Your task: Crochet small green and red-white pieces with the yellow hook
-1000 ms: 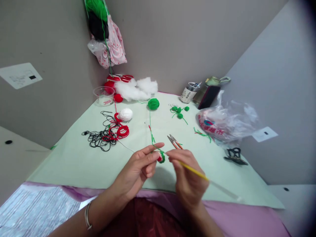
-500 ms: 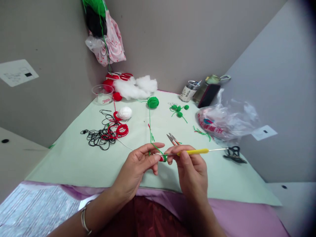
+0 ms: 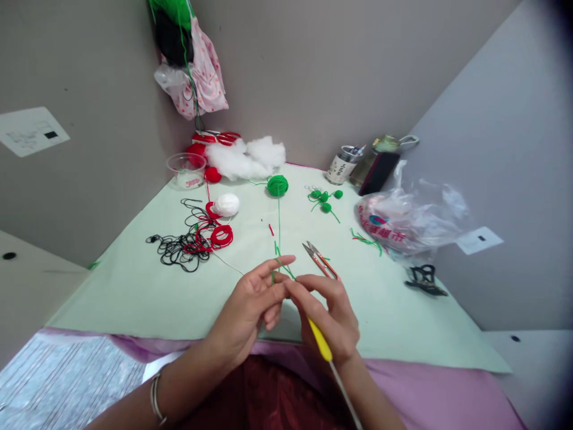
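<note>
A crochet hook with a yellow handle [image 3: 320,339] is in my right hand [image 3: 333,313], its metal rear shaft pointing down toward my lap. My left hand [image 3: 246,307] is closed at thumb and fingers around a small red and green crochet piece, now hidden behind the fingertips. Green yarn [image 3: 280,224] runs from the green yarn ball [image 3: 277,186] down over my left index finger. The fingertips of both hands meet where the yarn ends, and the hook's tip is out of sight. Thread snips [image 3: 321,261] with orange handles lie just beyond my right hand.
Tangled black cord [image 3: 181,245], red yarn [image 3: 221,237] and a white yarn ball [image 3: 226,205] lie left. White stuffing [image 3: 244,158] and a plastic tub [image 3: 187,171] stand behind. At right are small green balls [image 3: 324,197], a plastic bag [image 3: 403,215] and a black claw clip [image 3: 425,280].
My right hand has turned and come closer to the left; the hook's handle swung from pointing right to pointing down. The crochet piece has become covered, and more of the snips shows.
</note>
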